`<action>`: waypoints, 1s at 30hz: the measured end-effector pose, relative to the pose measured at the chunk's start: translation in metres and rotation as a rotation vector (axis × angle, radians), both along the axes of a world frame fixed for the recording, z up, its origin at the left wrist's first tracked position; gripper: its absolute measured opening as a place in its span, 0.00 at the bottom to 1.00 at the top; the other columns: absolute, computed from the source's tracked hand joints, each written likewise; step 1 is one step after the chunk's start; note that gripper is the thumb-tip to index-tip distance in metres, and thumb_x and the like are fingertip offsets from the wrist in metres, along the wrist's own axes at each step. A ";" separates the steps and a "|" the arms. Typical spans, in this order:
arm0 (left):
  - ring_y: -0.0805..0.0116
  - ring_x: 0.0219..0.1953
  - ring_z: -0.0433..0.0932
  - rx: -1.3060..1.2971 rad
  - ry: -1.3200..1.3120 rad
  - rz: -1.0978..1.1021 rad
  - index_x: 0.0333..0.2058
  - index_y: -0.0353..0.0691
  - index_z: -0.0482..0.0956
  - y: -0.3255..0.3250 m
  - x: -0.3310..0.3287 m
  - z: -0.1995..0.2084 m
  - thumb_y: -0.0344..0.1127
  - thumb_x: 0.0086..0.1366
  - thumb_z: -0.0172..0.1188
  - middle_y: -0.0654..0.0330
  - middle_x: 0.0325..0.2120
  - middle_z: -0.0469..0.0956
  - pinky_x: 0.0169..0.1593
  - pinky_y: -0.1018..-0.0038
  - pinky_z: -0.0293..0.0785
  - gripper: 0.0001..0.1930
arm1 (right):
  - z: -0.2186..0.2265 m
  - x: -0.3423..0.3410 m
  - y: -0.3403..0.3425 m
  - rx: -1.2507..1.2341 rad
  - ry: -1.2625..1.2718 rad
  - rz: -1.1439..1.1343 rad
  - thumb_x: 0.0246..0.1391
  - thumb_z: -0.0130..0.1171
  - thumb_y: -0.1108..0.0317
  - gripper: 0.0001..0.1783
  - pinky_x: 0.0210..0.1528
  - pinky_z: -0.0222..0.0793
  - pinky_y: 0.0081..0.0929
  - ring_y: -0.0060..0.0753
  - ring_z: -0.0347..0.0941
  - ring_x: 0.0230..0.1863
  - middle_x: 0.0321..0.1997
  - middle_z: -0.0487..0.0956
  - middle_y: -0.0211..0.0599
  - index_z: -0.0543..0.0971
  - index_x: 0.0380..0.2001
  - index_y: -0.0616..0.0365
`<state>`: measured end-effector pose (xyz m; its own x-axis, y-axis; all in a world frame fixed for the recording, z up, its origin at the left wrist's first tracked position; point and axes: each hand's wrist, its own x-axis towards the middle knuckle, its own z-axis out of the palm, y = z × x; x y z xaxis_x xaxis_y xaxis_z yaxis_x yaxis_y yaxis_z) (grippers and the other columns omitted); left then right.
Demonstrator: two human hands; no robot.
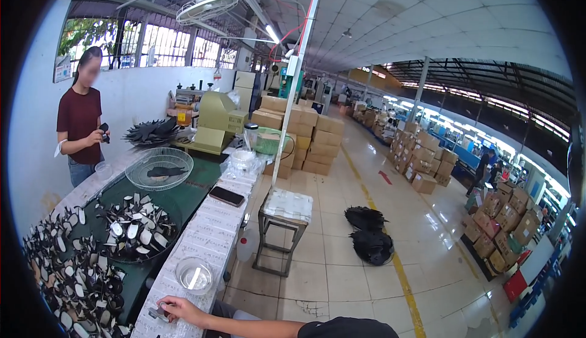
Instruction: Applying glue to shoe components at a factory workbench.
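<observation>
My right hand [174, 309] reaches in from the lower edge over the pale, paper-covered strip [198, 237] along the bench. Its fingers are closed on a small dark grey piece [160, 313] whose kind I cannot make out. Just beyond the hand stands a round clear dish [194, 275]. To its left, a large heap of small black parts with pale oval faces [73, 271] covers the green bench top. More such parts [137, 228] fill a dark round tray. My left hand is not in view.
A phone [226, 196] lies on the strip. Farther off are a wire basket [160, 168], a stack of black pieces [151, 131] and an olive machine [218, 121]. A co-worker [80, 115] holds a dark item. A stool [284, 216], black bundles [371, 243] and cartons [308, 136] stand right.
</observation>
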<state>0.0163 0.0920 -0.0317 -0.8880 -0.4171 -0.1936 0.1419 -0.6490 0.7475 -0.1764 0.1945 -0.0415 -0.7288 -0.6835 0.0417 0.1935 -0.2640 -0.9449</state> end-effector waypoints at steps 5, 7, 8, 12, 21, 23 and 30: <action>0.51 0.60 0.67 0.064 0.015 0.070 0.65 0.40 0.56 0.006 0.000 0.013 0.52 0.73 0.43 0.50 0.59 0.66 0.61 0.60 0.63 0.29 | -0.001 0.001 0.001 0.009 0.004 0.014 0.65 0.52 0.57 0.20 0.37 0.71 0.16 0.15 0.70 0.32 0.40 0.74 0.25 0.72 0.54 0.55; 0.52 0.60 0.68 0.020 0.035 0.071 0.65 0.39 0.56 0.010 0.001 0.021 0.50 0.73 0.42 0.50 0.59 0.67 0.62 0.59 0.64 0.29 | 0.002 0.002 0.004 -0.002 0.005 0.023 0.65 0.52 0.57 0.20 0.38 0.71 0.16 0.15 0.70 0.32 0.40 0.73 0.25 0.72 0.55 0.54; 0.52 0.60 0.68 0.041 -0.023 0.097 0.65 0.37 0.56 0.013 0.000 0.027 0.49 0.73 0.42 0.49 0.59 0.67 0.62 0.59 0.64 0.28 | 0.003 0.002 0.005 -0.015 -0.006 0.032 0.65 0.53 0.57 0.20 0.38 0.71 0.16 0.15 0.70 0.33 0.41 0.73 0.25 0.72 0.55 0.54; 0.51 0.59 0.68 0.098 -0.034 0.122 0.62 0.31 0.58 0.014 -0.005 0.022 0.44 0.74 0.40 0.47 0.57 0.67 0.63 0.60 0.65 0.26 | 0.003 0.003 0.008 -0.047 -0.018 0.032 0.64 0.54 0.57 0.20 0.40 0.72 0.17 0.16 0.71 0.34 0.42 0.72 0.25 0.71 0.56 0.53; 0.55 0.49 0.73 0.057 -0.066 0.143 0.53 0.31 0.66 0.003 -0.007 -0.012 0.42 0.74 0.39 0.50 0.49 0.73 0.57 0.65 0.71 0.20 | 0.009 0.008 0.012 -0.141 -0.044 0.004 0.63 0.55 0.59 0.21 0.44 0.74 0.18 0.15 0.72 0.36 0.41 0.71 0.25 0.70 0.57 0.55; 0.57 0.47 0.73 0.060 -0.061 0.101 0.52 0.32 0.68 -0.007 -0.003 -0.023 0.42 0.74 0.40 0.51 0.47 0.74 0.56 0.65 0.71 0.19 | 0.010 0.009 0.011 -0.157 -0.069 0.016 0.63 0.56 0.59 0.22 0.44 0.74 0.17 0.15 0.72 0.36 0.41 0.71 0.25 0.70 0.57 0.55; 0.57 0.50 0.73 0.192 0.164 0.052 0.50 0.33 0.72 -0.020 0.016 -0.059 0.34 0.68 0.46 0.52 0.49 0.75 0.55 0.58 0.70 0.16 | 0.002 0.019 0.002 -0.155 -0.210 0.053 0.63 0.56 0.59 0.20 0.45 0.74 0.19 0.14 0.71 0.38 0.39 0.71 0.24 0.72 0.54 0.56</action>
<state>0.0322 0.0723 -0.0907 -0.8924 -0.4324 -0.1290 0.2876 -0.7653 0.5758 -0.1575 0.1967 -0.0397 -0.6956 -0.7184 0.0008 0.3987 -0.3870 -0.8314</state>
